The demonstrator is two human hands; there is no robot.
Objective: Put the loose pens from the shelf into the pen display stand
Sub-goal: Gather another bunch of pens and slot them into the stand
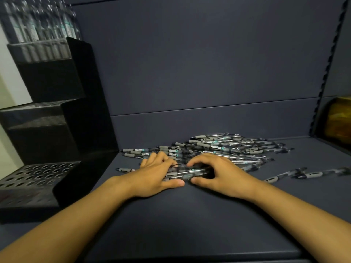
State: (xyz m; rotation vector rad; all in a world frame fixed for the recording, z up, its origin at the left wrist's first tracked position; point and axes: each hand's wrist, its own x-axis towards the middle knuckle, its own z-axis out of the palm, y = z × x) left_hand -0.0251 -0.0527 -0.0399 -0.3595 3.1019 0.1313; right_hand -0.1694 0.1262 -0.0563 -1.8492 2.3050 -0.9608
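Observation:
A heap of loose pens (228,147) with grey grips and clear barrels lies on the dark shelf, right of centre. At its near edge both hands gather a small bundle of pens (190,172). My left hand (157,175) holds the bundle's left end between thumb and fingers. My right hand (218,173) curls over its right end, thumb underneath. The black tiered pen display stand (57,130) rises at the left. Its top tier holds several upright pens (41,25), and its bottom tier (38,175) shows open holes.
A few stray pens (303,174) lie apart at the right. The shelf's back wall (209,73) stands behind the heap. A slotted upright (326,73) and a yellowish object (338,120) bound the right side. The shelf's front edge runs along the bottom.

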